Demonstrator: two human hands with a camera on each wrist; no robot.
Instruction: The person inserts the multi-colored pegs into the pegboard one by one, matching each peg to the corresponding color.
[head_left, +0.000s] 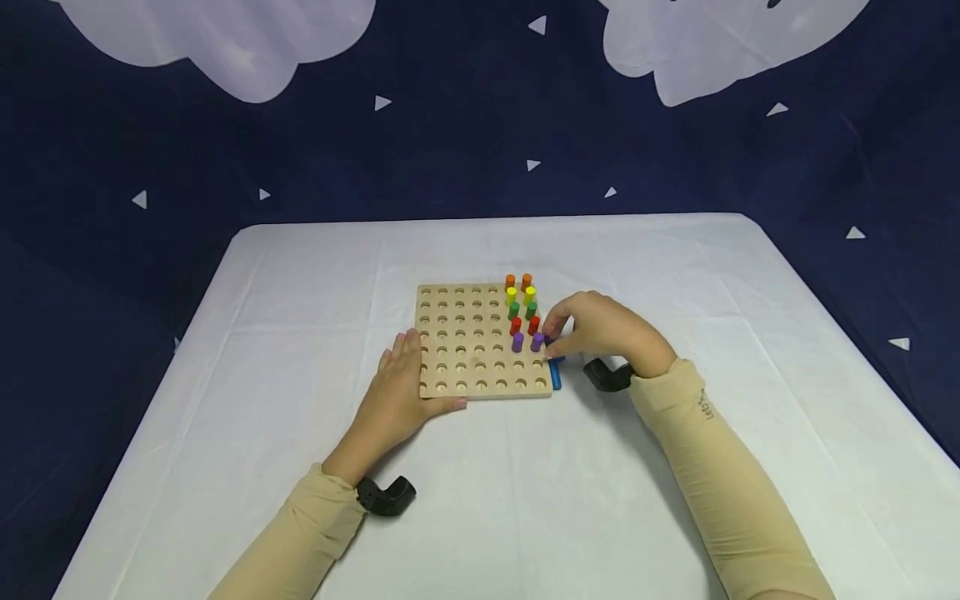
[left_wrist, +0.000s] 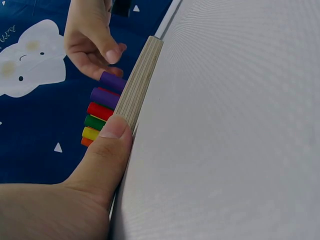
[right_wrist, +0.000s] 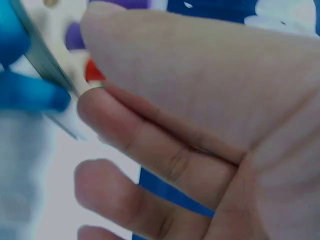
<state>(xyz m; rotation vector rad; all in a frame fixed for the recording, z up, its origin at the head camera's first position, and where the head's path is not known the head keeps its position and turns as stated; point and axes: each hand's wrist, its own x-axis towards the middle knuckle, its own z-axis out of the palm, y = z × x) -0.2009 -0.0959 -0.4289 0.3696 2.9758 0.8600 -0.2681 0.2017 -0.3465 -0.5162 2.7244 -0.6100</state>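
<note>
A wooden pegboard [head_left: 459, 342] lies on the white table with rows of round holes. Pairs of orange [head_left: 527, 281], yellow [head_left: 512, 295], green [head_left: 513, 311], red [head_left: 516, 326] and purple pegs [head_left: 517, 342] stand upright in its two rightmost columns. Blue pegs [head_left: 556, 375] lie against the right edge, partly hidden by my right hand [head_left: 606, 327]. That hand hovers there, thumb and fingers apart; no peg shows between them in the right wrist view. My left hand [head_left: 397, 387] rests along the board's left edge, fingers straight, its thumb [left_wrist: 114, 131] against the front side.
The white-covered table [head_left: 315, 275] extends around the board on all sides. A dark blue backdrop [head_left: 450, 158] with white clouds and triangles hangs behind it. Black wrist devices [head_left: 386, 497] are worn below both hands.
</note>
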